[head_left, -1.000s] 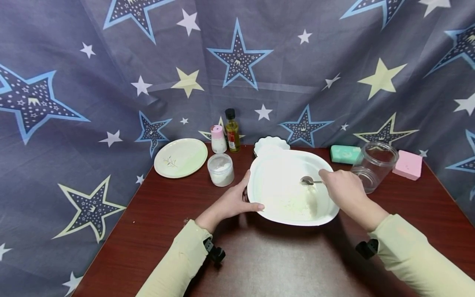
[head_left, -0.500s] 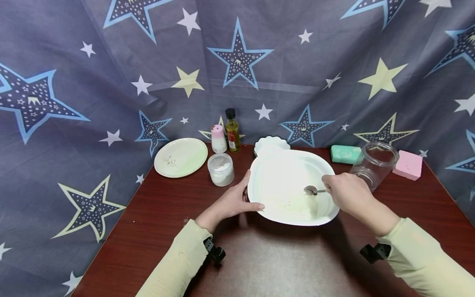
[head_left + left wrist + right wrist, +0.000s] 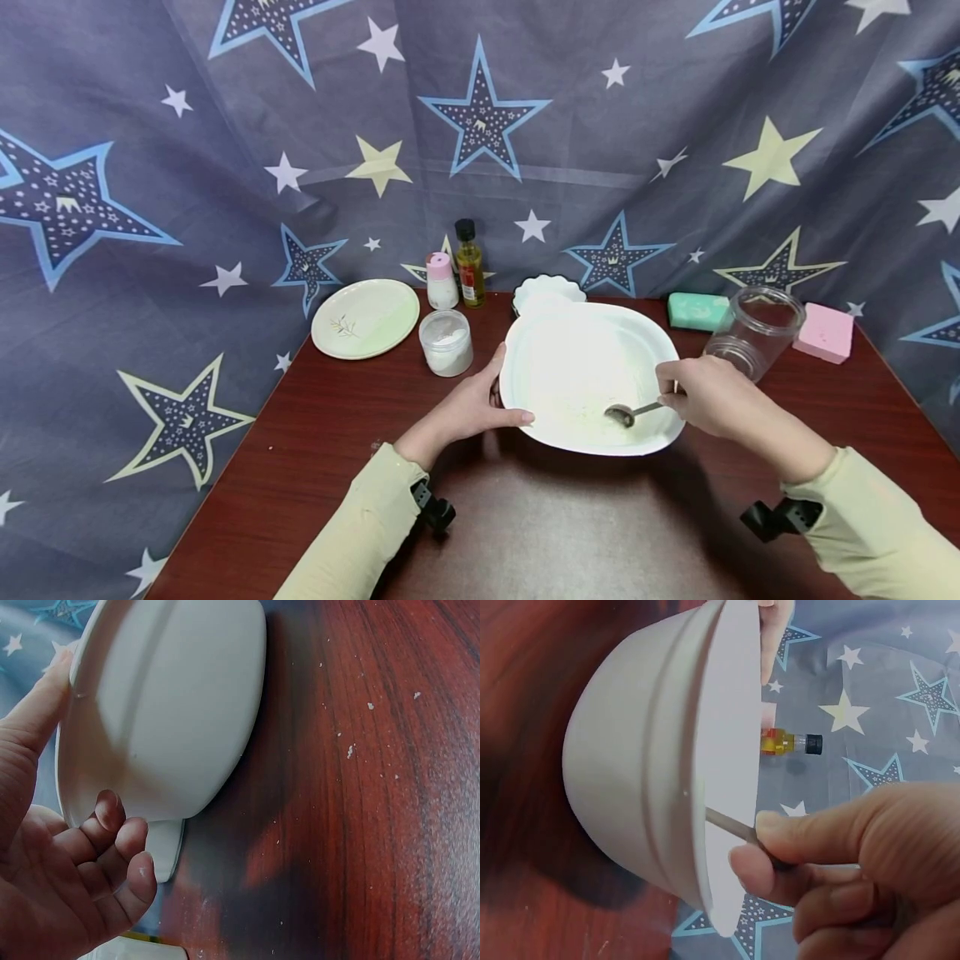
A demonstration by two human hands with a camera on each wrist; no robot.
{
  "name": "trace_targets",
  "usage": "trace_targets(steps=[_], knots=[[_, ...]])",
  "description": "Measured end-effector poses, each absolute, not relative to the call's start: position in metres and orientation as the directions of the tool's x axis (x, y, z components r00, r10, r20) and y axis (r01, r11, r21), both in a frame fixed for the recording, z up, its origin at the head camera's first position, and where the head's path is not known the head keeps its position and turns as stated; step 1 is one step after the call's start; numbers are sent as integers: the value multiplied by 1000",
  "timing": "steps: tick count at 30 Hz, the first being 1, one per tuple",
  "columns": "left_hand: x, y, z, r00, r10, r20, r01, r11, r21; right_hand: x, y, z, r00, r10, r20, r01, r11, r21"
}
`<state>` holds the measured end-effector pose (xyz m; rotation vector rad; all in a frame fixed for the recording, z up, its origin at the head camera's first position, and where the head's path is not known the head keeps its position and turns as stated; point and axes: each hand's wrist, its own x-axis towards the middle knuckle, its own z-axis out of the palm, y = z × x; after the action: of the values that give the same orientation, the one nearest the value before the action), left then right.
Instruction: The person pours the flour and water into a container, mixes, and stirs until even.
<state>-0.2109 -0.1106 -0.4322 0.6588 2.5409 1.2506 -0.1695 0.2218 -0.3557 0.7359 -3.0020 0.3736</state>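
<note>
A white oval basin point(image 3: 555, 358) stands tilted in the middle of the head view, with its inside facing me. On its left side my left hand point(image 3: 468, 406) grips the wall, thumb over the rim and curled fingers point(image 3: 129, 837) against the outside. Cream-coloured powder or crumbs point(image 3: 585, 417) lie thinly on the lower inside. My right hand point(image 3: 708, 393) pinches the handle of a metal spoon point(image 3: 621, 415) between thumb and forefinger. The spoon's bowl is inside the basin, low near the powder. In the right wrist view the basin wall hides the spoon's bowl.
Behind the left hand stand a jar of white powder point(image 3: 447, 350), a pink-capped shaker point(image 3: 442, 283), an oil bottle point(image 3: 470, 271) and a plate point(image 3: 366, 321). A scalloped white dish point(image 3: 550, 290) sits behind the basin. To the right are a clear jar point(image 3: 765, 325), a green block point(image 3: 697, 312) and a pink block point(image 3: 825, 333).
The right hand has moved nearer to me and slightly right. The spoon's bowl has come down from the basin's middle to its lower inside. Left hand and basin have stayed put.
</note>
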Motion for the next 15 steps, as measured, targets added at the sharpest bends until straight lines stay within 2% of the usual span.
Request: trace_targets(steps=[7,15], knots=[[-210,-111,-432,-872,490,-5,294,531,795,-169,215,-360,-880,-474,33,-455,820,-348],[-211,-111,-433,-871,492,-8,296,538,789,-174,204,-374,-890,-448,90,-446,811,-378]])
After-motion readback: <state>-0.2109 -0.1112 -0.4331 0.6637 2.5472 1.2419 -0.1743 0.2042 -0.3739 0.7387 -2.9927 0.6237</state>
